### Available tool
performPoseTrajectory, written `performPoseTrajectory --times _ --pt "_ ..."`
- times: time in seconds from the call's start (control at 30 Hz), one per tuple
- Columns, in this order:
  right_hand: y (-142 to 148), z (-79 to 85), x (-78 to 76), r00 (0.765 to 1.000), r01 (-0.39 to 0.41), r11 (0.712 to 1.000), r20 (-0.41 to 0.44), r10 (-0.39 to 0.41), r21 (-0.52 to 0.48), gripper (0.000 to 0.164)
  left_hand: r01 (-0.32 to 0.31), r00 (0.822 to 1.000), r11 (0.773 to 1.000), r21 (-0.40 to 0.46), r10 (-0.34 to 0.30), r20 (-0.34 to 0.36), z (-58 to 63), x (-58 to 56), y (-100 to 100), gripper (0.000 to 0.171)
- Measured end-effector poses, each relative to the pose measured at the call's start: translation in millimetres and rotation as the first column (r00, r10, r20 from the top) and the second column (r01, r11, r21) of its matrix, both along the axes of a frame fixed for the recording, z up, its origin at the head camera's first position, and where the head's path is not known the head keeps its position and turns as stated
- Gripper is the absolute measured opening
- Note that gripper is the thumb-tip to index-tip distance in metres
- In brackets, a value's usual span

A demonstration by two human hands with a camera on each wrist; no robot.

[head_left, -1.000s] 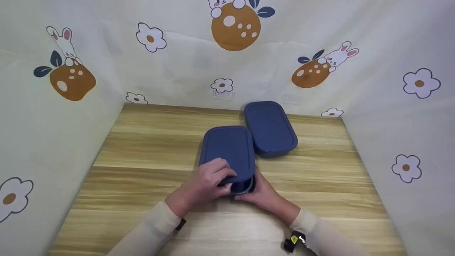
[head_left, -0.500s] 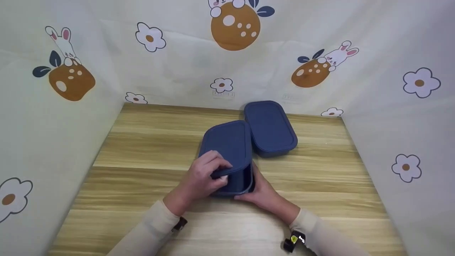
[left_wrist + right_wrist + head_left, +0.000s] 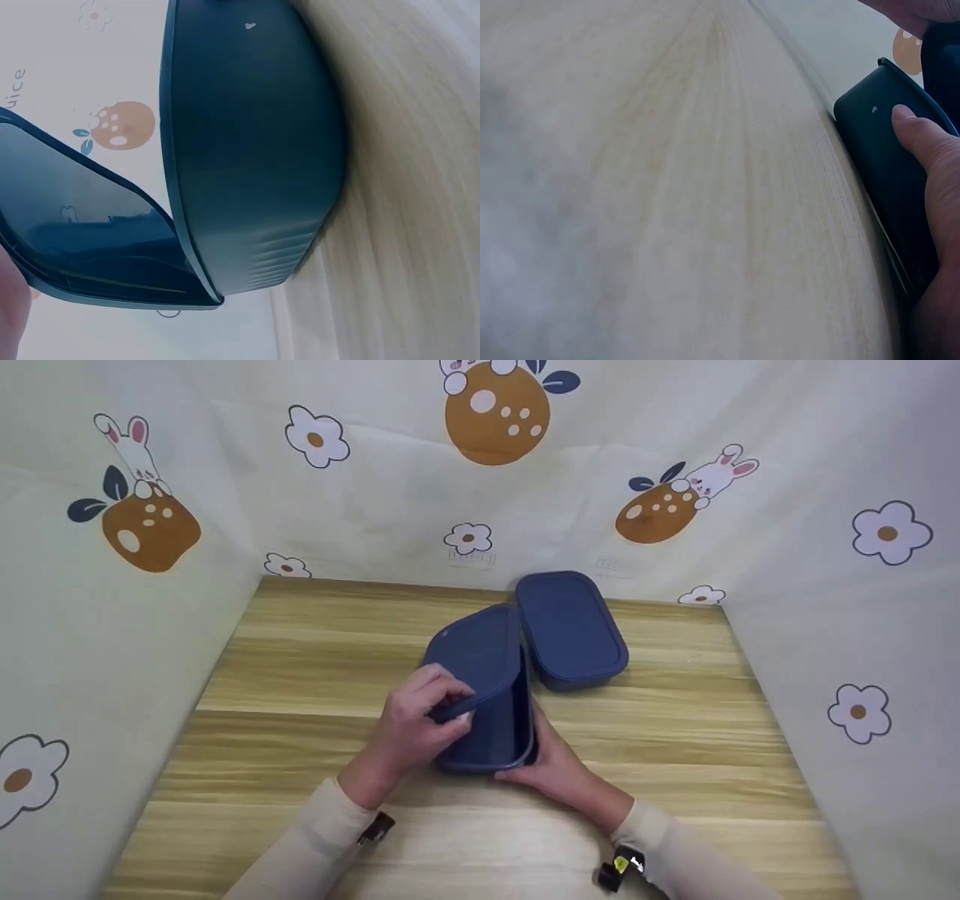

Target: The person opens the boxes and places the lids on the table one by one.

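A dark blue food container (image 3: 487,746) stands at the middle of the table in the head view, its lid (image 3: 480,652) tilted up at the near end. My left hand (image 3: 416,716) pinches the lid's near edge between thumb and fingers. At the far end the lid still meets the container; the left wrist view shows the lid (image 3: 82,225) angled away from the container's wall (image 3: 255,135). My right hand (image 3: 555,757) grips the container's near right corner, thumb on the near wall. The right wrist view shows that thumb (image 3: 911,131) against the wall. The inside looks dark blue, partly hidden by the lid.
A second blue container (image 3: 571,630) with its lid on stands just behind and to the right of the first. Printed fabric walls (image 3: 375,502) enclose the wooden table (image 3: 300,660) at the back and both sides.
My left hand has raised the lid's near end higher and moved a little left and away, widening the gap over the container. The right hand has stayed put.
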State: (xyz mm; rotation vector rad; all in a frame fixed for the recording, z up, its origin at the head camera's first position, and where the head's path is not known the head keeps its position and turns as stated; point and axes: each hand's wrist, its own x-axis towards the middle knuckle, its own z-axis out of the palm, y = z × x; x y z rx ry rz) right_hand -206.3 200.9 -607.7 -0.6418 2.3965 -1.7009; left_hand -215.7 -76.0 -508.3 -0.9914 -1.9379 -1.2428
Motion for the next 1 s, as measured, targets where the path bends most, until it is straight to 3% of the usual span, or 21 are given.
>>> performPoseTrajectory --times 0.27,0.43,0.63,1.0 --pt "-2.0 -1.3 -0.9 1.000 -0.020 0.999 -0.021 0.019 -0.047 0.138 -0.068 0.995 0.998 0.006 0.068 -0.069 5.6 -2.8 -4.0 0.016" --pt "-5.5 10.7 4.6 0.999 -0.026 0.996 -0.031 0.023 -0.083 0.135 -0.129 0.987 0.992 -0.002 0.128 -0.093 11.2 -2.0 -7.6 0.018" --pt "-8.1 25.1 10.5 0.999 -0.025 0.993 -0.028 0.022 -0.115 0.132 -0.153 0.987 0.988 -0.004 0.153 -0.040 16.1 1.1 -10.0 0.019" --pt "-8.8 30.8 12.1 1.000 -0.020 0.994 0.001 0.020 -0.110 0.132 -0.183 0.981 0.980 -0.072 0.187 0.046 24.1 5.7 -15.5 0.029"
